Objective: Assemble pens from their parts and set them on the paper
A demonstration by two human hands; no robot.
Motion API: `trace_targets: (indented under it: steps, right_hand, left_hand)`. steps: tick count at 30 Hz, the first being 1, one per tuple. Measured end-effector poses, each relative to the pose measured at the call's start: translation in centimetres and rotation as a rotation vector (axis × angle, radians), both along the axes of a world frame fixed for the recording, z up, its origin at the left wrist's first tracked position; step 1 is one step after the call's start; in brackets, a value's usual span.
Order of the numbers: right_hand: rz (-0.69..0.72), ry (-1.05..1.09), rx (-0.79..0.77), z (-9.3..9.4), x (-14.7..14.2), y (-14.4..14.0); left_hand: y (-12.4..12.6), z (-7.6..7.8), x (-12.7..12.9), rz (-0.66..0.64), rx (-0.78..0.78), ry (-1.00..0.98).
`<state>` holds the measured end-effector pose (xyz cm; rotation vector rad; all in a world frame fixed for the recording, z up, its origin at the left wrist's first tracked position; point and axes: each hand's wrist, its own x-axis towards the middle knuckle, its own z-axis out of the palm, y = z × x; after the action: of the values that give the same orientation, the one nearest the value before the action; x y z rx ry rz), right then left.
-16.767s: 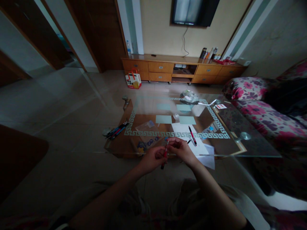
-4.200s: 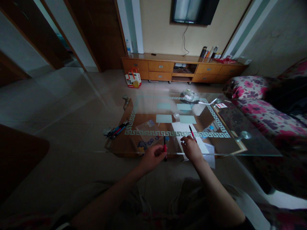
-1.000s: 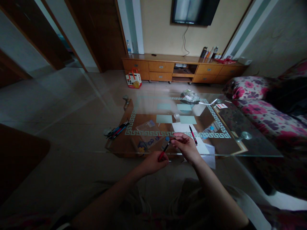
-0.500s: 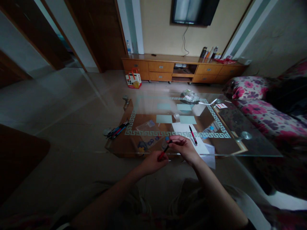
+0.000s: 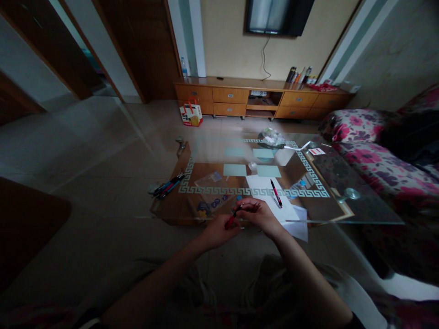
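Gripping a red-and-black pen (image 5: pixel 233 217) at the near edge of a glass coffee table (image 5: pixel 343 208), the left hand (image 5: pixel 219 230) closes its fingers around the red lower barrel while the right hand (image 5: pixel 262 214) pinches the dark upper end between thumb and fingertips. The pen slants up to the right, spanning the gap between both hands. Just beyond the right hand, a second red pen (image 5: pixel 275 193) lies on white paper (image 5: pixel 264 185); a bundle of pens (image 5: pixel 167 186) rests near the table's left edge.
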<state>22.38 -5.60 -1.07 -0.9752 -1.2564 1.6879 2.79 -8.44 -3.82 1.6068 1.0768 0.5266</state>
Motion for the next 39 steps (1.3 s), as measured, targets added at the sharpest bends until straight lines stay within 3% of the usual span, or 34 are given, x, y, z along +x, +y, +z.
trace_targets:
  steps: [9,16,21,29,39]
  right_hand:
    - [0.005,-0.069,0.037,-0.5,0.0,0.0]
    - [0.007,-0.072,0.068,0.3,0.3,0.1]
    - [0.083,-0.208,0.108,0.8,1.0,0.0]
    - [0.173,-0.460,0.218,1.8,1.3,-0.5]
    - [0.213,-0.520,0.313,2.2,1.1,-0.8]
  left_hand:
    - [0.0,0.1,0.0,-0.011,-0.005,-0.005]
    - [0.3,0.1,-0.3,0.024,0.006,0.050]
    - [0.3,0.2,-0.4,0.000,0.020,0.078]
    - [0.2,0.6,-0.7,-0.038,0.160,0.256]
    - [0.0,0.9,-0.8,-0.020,0.242,0.357]
